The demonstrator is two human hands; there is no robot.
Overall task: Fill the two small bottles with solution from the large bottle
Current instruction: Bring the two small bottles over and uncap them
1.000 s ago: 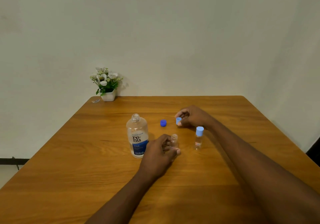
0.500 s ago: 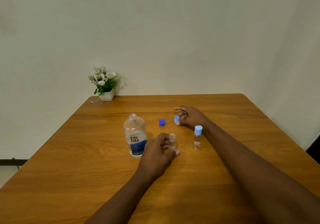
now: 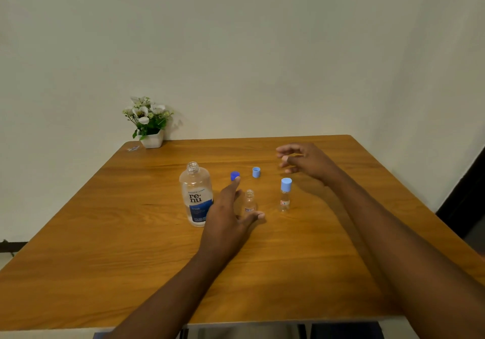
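The large clear bottle (image 3: 196, 194) with a blue label stands uncapped at the table's middle. Its dark blue cap (image 3: 234, 175) lies behind it to the right. A small clear bottle (image 3: 249, 202) stands open, its light blue cap (image 3: 256, 172) lying further back. A second small bottle (image 3: 285, 194) stands capped to the right. My left hand (image 3: 227, 212) hovers with fingers spread beside the open small bottle, not gripping it. My right hand (image 3: 305, 161) is lifted above the table behind the capped bottle, fingers loosely apart and holding nothing.
A white pot of flowers (image 3: 150, 124) stands at the far left corner of the wooden table (image 3: 131, 246), with a small scrap (image 3: 133, 148) next to it. The wall runs close behind the table's far edge.
My right hand set the light blue cap on the table and drew back to the right. My left hand let go of the open small bottle and spread its fingers.
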